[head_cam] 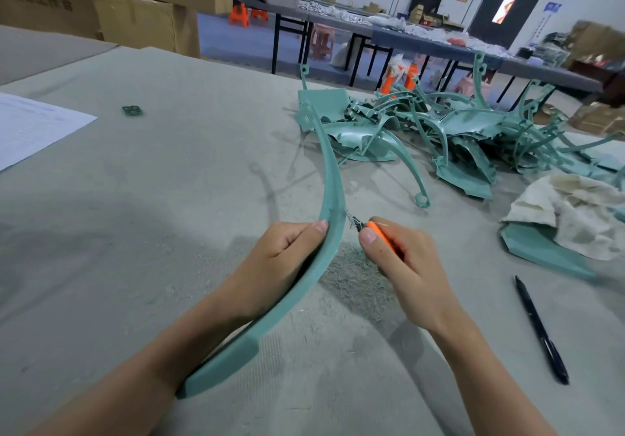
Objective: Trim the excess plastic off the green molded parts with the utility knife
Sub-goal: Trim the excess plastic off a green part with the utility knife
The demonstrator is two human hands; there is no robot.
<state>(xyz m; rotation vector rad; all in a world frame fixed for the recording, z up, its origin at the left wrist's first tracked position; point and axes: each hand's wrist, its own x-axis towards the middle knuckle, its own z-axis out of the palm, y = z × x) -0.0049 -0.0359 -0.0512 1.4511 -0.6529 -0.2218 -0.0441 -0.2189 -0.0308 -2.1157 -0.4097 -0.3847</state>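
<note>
Centrally, a long curved green part (333, 182) arced over the grey surface (169, 199), its thick near end low by the left forearm and its far end rising toward a pile of green molded parts (439, 131) heaped at the far right. The left hand (284, 253) gripped the arc about midway, fingers (287, 238) curled round its inner side and the thumb laid flat along its edge. Just to the right, the right hand (402, 259) held an orange utility knife (380, 234), thumb and forefinger pinching the handle close to the blade end while the other fingers wrapped the rest, mostly hiding it. The dark blade tip met the part's right edge just beyond the left thumb, where a thin wisp of pale plastic stuck out. A patch of fine green shavings (351, 276) lay on the surface below and between the two hands. A black pen (541, 331) lay well apart to the right, pointing away from the person. A crumpled off-white cloth (575, 212) sat beyond it, partly covering a flat green piece (541, 253). Far left, a printed sheet of paper (30, 124) rested at the edge, with a small dark green scrap (132, 110) near it. Cardboard boxes (135, 13) were stacked behind the surface at upper left.
</note>
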